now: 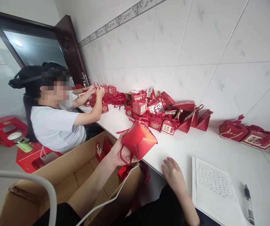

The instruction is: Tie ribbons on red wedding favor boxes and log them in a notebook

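Observation:
My left hand [123, 153] holds up a red paper gift box [138, 141] with twisted red cord handles, above the near edge of the white table [184, 149]. The box is tilted, its folded end facing me. My right hand [173, 172] rests on the table's front edge, fingers stretched out and nothing in them. A pile of red gift boxes [153, 110] with ribbons lies beyond my left hand against the wall. To the right of my right hand lies an open notebook [213, 185] covered in handwriting.
A large cardboard box [66, 185] with a few red boxes inside stands below my left arm. A white cable [111, 199] crosses it. Two red gift boxes [248, 135] and a pen [248, 201] lie at right. A co-worker [54, 122] sits at left, both hands raised over ribbons.

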`<control>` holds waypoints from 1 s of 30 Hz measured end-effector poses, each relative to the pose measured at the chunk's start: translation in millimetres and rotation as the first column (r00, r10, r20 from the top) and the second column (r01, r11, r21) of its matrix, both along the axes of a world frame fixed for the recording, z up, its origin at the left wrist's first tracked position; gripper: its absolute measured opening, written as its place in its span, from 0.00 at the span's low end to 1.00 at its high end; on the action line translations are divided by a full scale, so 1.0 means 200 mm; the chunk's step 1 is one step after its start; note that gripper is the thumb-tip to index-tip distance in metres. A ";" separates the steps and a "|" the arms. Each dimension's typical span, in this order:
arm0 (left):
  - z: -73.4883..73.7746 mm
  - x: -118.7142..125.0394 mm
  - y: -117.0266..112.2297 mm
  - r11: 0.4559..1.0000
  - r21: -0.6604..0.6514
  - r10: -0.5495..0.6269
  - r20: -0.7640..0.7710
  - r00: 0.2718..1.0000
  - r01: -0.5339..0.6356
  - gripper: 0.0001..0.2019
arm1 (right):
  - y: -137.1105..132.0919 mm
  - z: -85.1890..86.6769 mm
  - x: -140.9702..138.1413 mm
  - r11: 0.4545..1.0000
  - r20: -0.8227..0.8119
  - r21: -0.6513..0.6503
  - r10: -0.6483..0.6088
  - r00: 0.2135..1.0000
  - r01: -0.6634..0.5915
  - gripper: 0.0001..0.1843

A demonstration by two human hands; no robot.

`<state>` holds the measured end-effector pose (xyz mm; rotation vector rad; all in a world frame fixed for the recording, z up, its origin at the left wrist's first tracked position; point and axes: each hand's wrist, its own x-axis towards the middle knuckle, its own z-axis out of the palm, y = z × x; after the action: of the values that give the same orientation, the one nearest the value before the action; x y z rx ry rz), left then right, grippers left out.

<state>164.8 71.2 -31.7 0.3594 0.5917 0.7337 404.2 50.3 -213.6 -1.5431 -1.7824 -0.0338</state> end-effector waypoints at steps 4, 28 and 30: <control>0.01 0.02 -0.03 0.998 0.055 -0.024 -0.003 1.000 0.024 0.23 | 0.00 0.00 0.00 1.000 0.001 -0.002 0.002 1.000 -0.002 0.23; -0.57 -0.57 -0.08 0.708 0.170 0.645 -0.550 0.530 -0.686 0.19 | -0.03 0.01 0.03 1.000 0.049 -0.024 0.001 0.999 0.001 0.27; -0.70 -0.67 -0.13 0.603 0.320 0.704 -0.643 0.300 -0.730 0.19 | -0.03 0.02 0.03 0.999 0.056 -0.038 -0.007 0.998 0.009 0.29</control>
<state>30.4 46.0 -171.5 0.3353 1.6191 1.4919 410.8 44.6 -210.1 -1.5908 -1.8305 -0.0477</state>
